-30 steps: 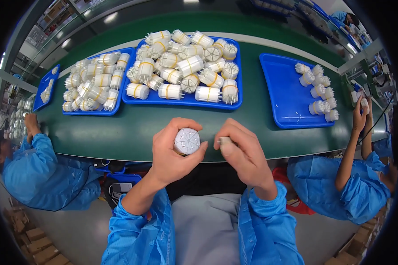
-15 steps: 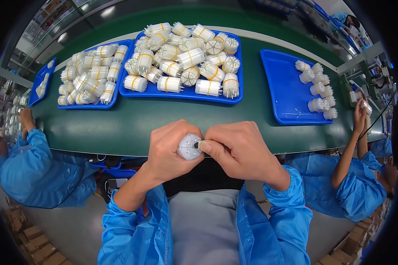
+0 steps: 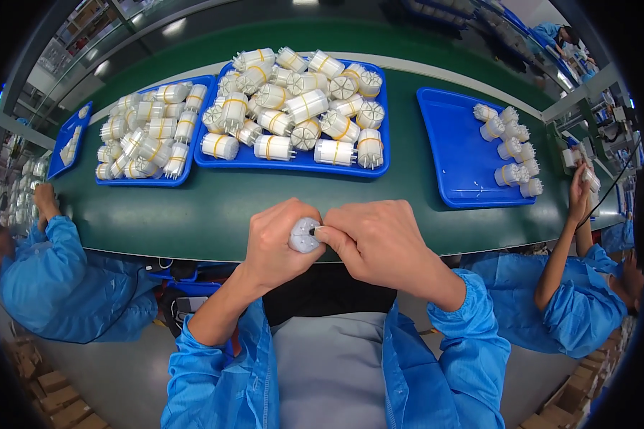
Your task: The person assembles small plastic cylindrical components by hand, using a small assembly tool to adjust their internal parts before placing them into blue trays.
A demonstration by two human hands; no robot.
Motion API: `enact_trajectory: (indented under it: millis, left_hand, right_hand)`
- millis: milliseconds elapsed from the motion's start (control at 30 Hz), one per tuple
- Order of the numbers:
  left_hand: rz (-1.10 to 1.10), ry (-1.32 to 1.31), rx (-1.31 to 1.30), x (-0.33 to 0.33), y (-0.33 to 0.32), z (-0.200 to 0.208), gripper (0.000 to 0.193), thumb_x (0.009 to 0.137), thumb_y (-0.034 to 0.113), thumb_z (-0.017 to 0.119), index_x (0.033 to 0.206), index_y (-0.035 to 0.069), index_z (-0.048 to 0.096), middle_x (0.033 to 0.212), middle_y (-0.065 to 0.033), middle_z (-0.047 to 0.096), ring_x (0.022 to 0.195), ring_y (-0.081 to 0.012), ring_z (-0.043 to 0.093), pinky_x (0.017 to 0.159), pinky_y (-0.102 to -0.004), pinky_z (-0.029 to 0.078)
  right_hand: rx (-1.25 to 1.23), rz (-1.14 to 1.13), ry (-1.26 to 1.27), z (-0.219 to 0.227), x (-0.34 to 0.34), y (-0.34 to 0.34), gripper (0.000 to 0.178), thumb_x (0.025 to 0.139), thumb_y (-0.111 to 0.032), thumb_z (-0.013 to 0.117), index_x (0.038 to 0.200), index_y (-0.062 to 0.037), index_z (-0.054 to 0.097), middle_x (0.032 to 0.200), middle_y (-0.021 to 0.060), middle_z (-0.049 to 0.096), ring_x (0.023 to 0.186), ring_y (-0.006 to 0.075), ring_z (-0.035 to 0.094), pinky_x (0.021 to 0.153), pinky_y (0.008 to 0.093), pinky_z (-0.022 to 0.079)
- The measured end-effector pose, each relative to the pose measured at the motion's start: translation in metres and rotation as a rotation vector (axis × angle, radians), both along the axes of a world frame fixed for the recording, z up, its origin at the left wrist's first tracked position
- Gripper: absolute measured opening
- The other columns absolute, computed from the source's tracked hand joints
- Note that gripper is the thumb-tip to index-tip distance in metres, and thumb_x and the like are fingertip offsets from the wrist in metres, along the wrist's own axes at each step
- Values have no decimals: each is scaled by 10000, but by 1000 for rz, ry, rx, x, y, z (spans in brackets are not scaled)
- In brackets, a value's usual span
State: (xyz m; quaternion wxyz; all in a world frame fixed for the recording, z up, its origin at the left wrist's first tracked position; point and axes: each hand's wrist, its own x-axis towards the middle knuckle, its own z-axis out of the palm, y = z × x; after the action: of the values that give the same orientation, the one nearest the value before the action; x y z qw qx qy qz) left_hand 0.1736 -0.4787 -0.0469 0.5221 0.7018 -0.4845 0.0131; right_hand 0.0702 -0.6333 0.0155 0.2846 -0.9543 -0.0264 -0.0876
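My left hand [image 3: 270,242] is wrapped round a white cylinder [image 3: 302,237], its round end face turned up toward me. Against that face my right hand [image 3: 383,236] pinches a small dark piece [image 3: 313,232] between thumb and forefinger; most of the piece is hidden, so its kind does not show. Both hands are in front of the near edge of the green table [image 3: 265,189]. Beyond them, a blue tray [image 3: 293,164] is heaped with similar white cylinders [image 3: 308,106], many with a yellow band round them and thin prongs at one end.
Left of the heaped tray is another full blue tray [image 3: 147,182], with a smaller one [image 3: 56,161] further left. To the right, a blue tray [image 3: 454,157] carries several white cylinders [image 3: 509,148] along its right side. Co-workers in blue sleeves [image 3: 46,264] sit on both sides.
My hands have shifted slightly, and the cylinder's end face is tilted a little differently, less of it showing. The grip stays the same, and the whole view has moved a bit.
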Motion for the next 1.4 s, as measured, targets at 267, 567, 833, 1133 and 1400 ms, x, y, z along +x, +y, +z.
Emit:
enact_trajectory:
  millis: [267,567,833,1133,1400]
  left_hand:
    - [-7,388,1,41,0,24,432,810,97,657,1201,-4,503,1095,-120,557,1038,-197,550,943,-322,427]
    - [327,-399,289,175,-102,78,459,781,218,738,1181,31,612,1080,-177,672,975,-326,641,875,-406,500]
    - [240,-467,712,213,-120,58,398,826,348,651,1068,37,709,1028,-182,681,973,-372,640,867,-445,496]
    - [275,-386,276,152,-81,69,342,889,219,643,1173,29,630,1163,-164,611,1138,-312,568,989,-397,428]
    - [201,-223,74,68,-27,55,297,857,39,618,1146,-27,598,1191,-139,605,1171,-277,541,1055,-384,370]
  right_hand:
    - [870,-139,-66,-46,-15,-23,350,1010,-285,540,830,-1,640,633,-20,489,586,61,422,528,244,324]
    - [1376,-198,-88,-79,-48,-22,393,1017,-340,495,862,-1,618,610,-18,448,551,52,356,500,228,260]
    - [1177,-434,-242,-59,-87,-72,178,944,-198,643,893,-28,637,689,-62,497,634,22,411,556,205,326]
    - [-91,-1282,-344,-49,-120,-204,350,764,-252,771,1082,-134,685,668,116,647,653,297,666,592,417,504]
    - [-291,-1188,-295,-59,-111,-219,378,767,-338,761,1097,-176,675,755,145,703,714,316,702,640,439,539]
